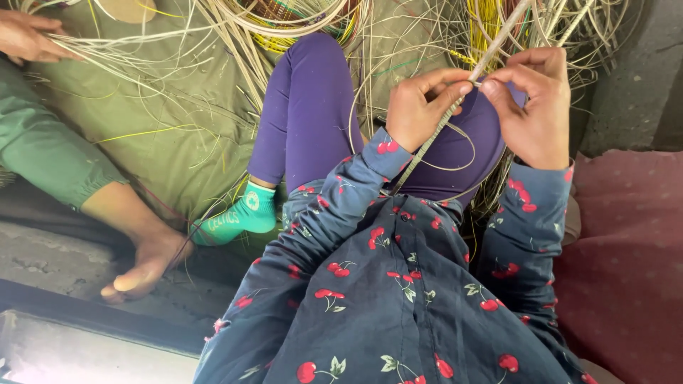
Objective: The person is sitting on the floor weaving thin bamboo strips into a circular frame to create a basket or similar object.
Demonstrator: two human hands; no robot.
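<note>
My left hand (420, 107) and my right hand (532, 99) meet above my purple-clad knee (313, 107), both pinching a thin pale wrapped cane rod (434, 135) that slants from the upper right down toward my lap. The left fingers grip the rod just below the right thumb and forefinger. A fine pale strand (462, 153) loops off the rod beneath my left hand. My sleeves are dark blue with red cherries.
Heaps of pale and yellow cane strips (235, 43) lie over an olive cloth (171, 135). Another person's hand (25, 35), green sleeve and bare foot (146, 263) are at the left. My green sock (242, 213) rests near a concrete ledge (64, 263). A maroon cushion (626, 249) lies right.
</note>
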